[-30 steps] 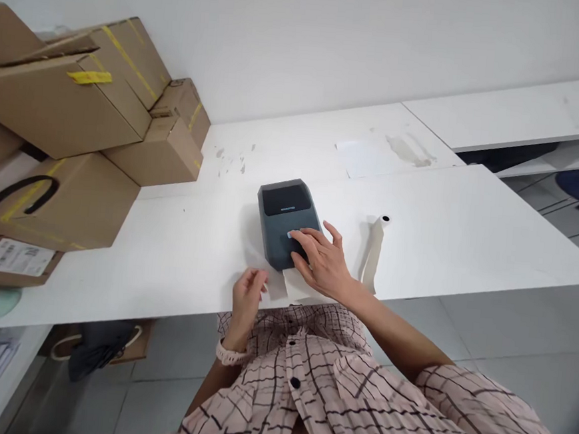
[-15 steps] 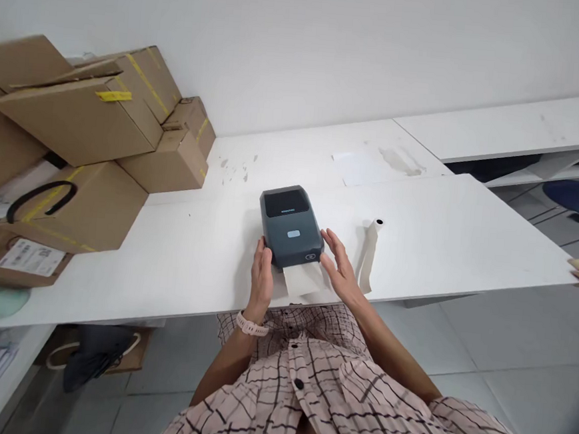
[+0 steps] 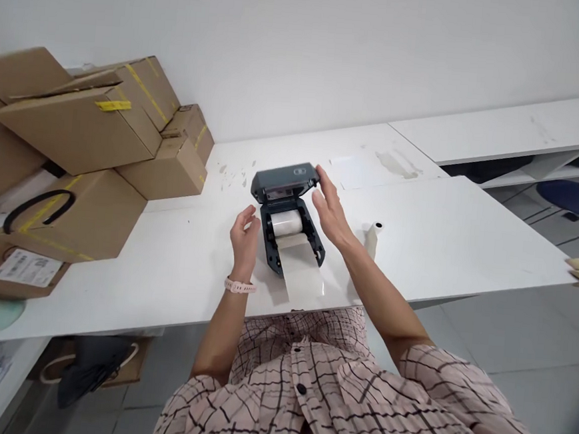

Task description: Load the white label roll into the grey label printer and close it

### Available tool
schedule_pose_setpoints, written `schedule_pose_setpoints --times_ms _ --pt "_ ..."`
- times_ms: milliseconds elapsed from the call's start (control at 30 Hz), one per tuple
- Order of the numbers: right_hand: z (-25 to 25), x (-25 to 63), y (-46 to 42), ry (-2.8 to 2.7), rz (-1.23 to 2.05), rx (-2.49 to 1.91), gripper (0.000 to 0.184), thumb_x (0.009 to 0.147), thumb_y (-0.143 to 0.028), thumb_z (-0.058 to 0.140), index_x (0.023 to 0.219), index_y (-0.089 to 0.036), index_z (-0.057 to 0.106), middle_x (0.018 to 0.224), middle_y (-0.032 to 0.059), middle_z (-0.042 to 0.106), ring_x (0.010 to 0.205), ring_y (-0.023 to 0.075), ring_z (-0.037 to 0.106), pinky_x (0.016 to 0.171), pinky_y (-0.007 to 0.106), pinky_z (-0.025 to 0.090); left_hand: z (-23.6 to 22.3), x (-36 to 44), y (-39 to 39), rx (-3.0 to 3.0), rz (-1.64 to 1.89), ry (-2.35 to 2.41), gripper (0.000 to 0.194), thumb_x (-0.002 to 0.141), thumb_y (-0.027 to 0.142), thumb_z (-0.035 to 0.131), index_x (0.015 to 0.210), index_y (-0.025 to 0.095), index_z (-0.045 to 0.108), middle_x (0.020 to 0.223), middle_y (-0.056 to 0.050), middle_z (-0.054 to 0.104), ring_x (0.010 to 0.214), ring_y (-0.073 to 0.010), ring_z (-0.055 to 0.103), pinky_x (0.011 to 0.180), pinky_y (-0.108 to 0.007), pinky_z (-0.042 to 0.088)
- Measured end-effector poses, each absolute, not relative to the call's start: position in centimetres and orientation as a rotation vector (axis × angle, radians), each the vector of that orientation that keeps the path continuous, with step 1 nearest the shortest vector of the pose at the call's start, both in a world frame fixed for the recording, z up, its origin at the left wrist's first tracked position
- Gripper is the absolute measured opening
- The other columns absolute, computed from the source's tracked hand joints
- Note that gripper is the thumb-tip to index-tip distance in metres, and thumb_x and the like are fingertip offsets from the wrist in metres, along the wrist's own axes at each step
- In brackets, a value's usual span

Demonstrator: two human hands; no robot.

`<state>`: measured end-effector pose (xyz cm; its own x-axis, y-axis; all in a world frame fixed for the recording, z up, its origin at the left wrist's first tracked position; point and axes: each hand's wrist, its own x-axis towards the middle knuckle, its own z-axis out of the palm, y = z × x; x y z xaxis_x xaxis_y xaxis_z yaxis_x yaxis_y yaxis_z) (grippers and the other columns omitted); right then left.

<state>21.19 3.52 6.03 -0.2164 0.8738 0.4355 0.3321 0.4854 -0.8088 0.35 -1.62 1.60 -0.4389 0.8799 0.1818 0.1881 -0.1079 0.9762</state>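
A dark grey label printer [image 3: 268,252] stands on the white table with its lid [image 3: 285,180] tilted up and back. Inside sits a white paper roll [image 3: 286,223], and a strip of its paper [image 3: 302,271] runs out over the front towards me. My right hand [image 3: 333,210] is at the lid's right corner, fingers along its edge and thumb just below. My left hand [image 3: 245,240], with a pink watch band at the wrist, hovers left of the printer. Its fingers are loosely bent and apart, holding nothing.
To the right of the printer stands a small paper roll [image 3: 374,234], partly behind my right forearm. Cardboard boxes [image 3: 91,121] are stacked at the left. A white sheet [image 3: 356,172] lies towards the back. A blue stool seat [image 3: 576,198] is at far right.
The printer's lid has swung up and back, exposing the roll inside. My right hand has moved up with the lid; my left hand has come away from the printer's side, leftward and up.
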Motion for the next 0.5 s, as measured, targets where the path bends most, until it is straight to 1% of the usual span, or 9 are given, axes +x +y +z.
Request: schedule_pose_setpoints --times_ms 67,167,233,300,367,400,433,500 --pt "6.9 19.9 6.7 -1.830 0.572 -1.036 0.081 0.095 -0.077 0.020 0.162 -0.033 0.011 0.169 0.0037 0.022 0.156 0.0325 0.018 0.125 0.059 0.016 0.6 -0.1 -0.5 1.185 1.402 1.788 0.056 0.085 0.038 0.065 0.136 0.019 0.058 0.128 -0.013 0.065 0.114 -0.0242 0.063 0.095 -0.036 0.050" --pt "7.7 18.6 11.0 -1.890 0.448 -1.035 0.082 0.096 -0.076 0.017 0.163 -0.032 0.003 0.169 0.0051 0.023 0.154 0.0355 0.021 0.123 0.060 0.019 -0.6 -0.2 -0.1 1.267 1.061 1.957 0.066 0.083 0.044 0.065 0.142 0.018 0.053 0.110 -0.011 0.067 0.098 -0.0252 0.066 0.084 -0.036 0.050" --pt "8.3 18.3 12.9 -1.936 0.394 -1.024 0.080 0.097 -0.074 0.018 0.163 -0.033 -0.003 0.168 0.0055 0.025 0.153 0.0375 0.023 0.121 0.063 0.021 -0.7 -0.2 -0.1 1.343 0.890 2.004 0.065 0.084 0.044 0.063 0.142 0.018 0.052 0.099 -0.009 0.068 0.092 -0.0262 0.066 0.078 -0.035 0.049" --pt "9.0 18.4 13.6 -1.987 0.293 -1.011 0.080 0.098 -0.072 0.021 0.162 -0.032 -0.008 0.168 0.0065 0.024 0.152 0.0393 0.022 0.118 0.065 0.023 -0.4 -0.2 0.0 1.407 0.748 2.038 0.061 0.084 0.041 0.060 0.141 0.019 0.053 0.093 -0.008 0.070 0.090 -0.0278 0.067 0.076 -0.035 0.048" --pt "9.6 18.5 12.8 -2.036 0.164 -0.985 0.081 0.100 -0.067 0.028 0.162 -0.030 -0.008 0.167 0.0081 0.025 0.152 0.0402 0.022 0.117 0.065 0.024 0.1 -0.3 0.3 1.450 0.645 2.050 0.059 0.084 0.038 0.059 0.140 0.020 0.052 0.094 -0.009 0.072 0.093 -0.0301 0.068 0.076 -0.037 0.048" --pt "9.8 18.5 12.1 -2.066 0.122 -0.963 0.080 0.101 -0.064 0.032 0.162 -0.029 -0.006 0.166 0.0092 0.029 0.150 0.0399 0.025 0.117 0.063 0.026 0.3 -0.3 0.5 1.461 0.608 2.050 0.059 0.084 0.036 0.058 0.140 0.019 0.052 0.097 -0.010 0.073 0.096 -0.0314 0.068 0.077 -0.037 0.049" --pt "9.8 18.6 11.2 -2.113 0.113 -0.933 0.080 0.101 -0.060 0.037 0.163 -0.028 -0.002 0.162 0.0105 0.036 0.147 0.0390 0.032 0.115 0.060 0.029 0.5 -0.3 0.6 1.472 0.579 2.051 0.059 0.084 0.034 0.056 0.140 0.019 0.051 0.102 -0.011 0.074 0.099 -0.0326 0.068 0.079 -0.038 0.049" --pt "9.1 18.3 9.6 -2.268 0.198 -0.876 0.080 0.099 -0.050 0.048 0.163 -0.026 0.005 0.148 0.0115 0.054 0.133 0.0356 0.051 0.108 0.054 0.040 0.8 -0.2 0.9 1.504 0.533 2.062 0.057 0.083 0.029 0.054 0.139 0.017 0.052 0.111 -0.014 0.073 0.107 -0.0347 0.067 0.084 -0.040 0.050"
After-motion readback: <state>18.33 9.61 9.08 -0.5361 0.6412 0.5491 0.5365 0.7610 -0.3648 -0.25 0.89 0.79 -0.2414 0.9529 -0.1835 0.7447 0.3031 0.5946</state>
